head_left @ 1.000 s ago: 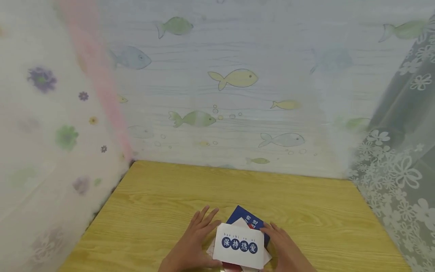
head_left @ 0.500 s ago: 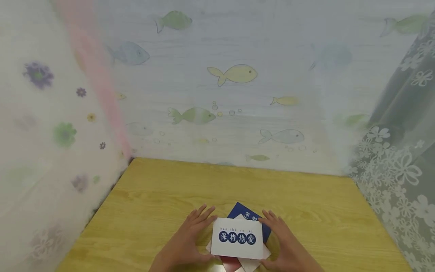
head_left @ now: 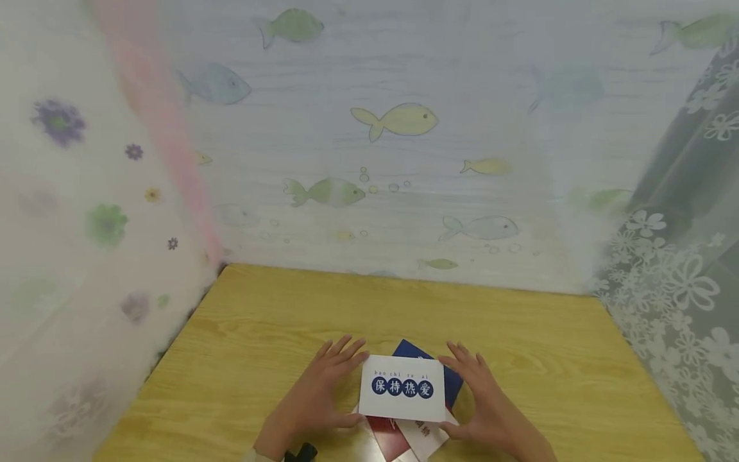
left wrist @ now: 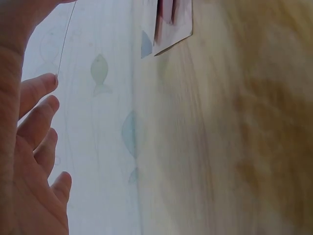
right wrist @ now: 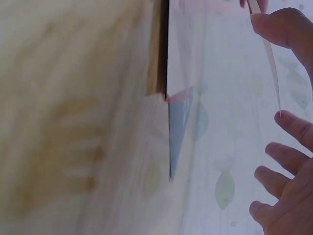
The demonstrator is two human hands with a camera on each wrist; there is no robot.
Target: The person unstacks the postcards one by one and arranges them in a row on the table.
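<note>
Both hands hold a white card (head_left: 402, 409) with dark blue circles and Chinese characters, its face towards the head camera. The left hand (head_left: 319, 390) pinches its left edge, index finger at the upper corner and thumb at the lower. At the right edge, the right hand (head_left: 480, 399) grips likewise. Both wrist views show the card edge-on, a thin line (right wrist: 270, 54) raised off the table. Beneath lies an overlapping pile: a dark blue card (head_left: 454, 387), a red card (head_left: 388, 437) and a pale card (head_left: 426, 439) with writing. The held card hides much of the pile.
The wood-grain table (head_left: 277, 308) runs back to a white curtain (head_left: 398, 179) printed with fish. A flowered curtain (head_left: 75, 256) borders the left side, a sheer lace one (head_left: 664, 289) the right. A small dark object (head_left: 301, 452) shows by the left wrist.
The white card has risen from the pile, uncovering more of the red and pale cards in front. The right thumb has come to its lower right corner. The head view has tilted slightly down.
</note>
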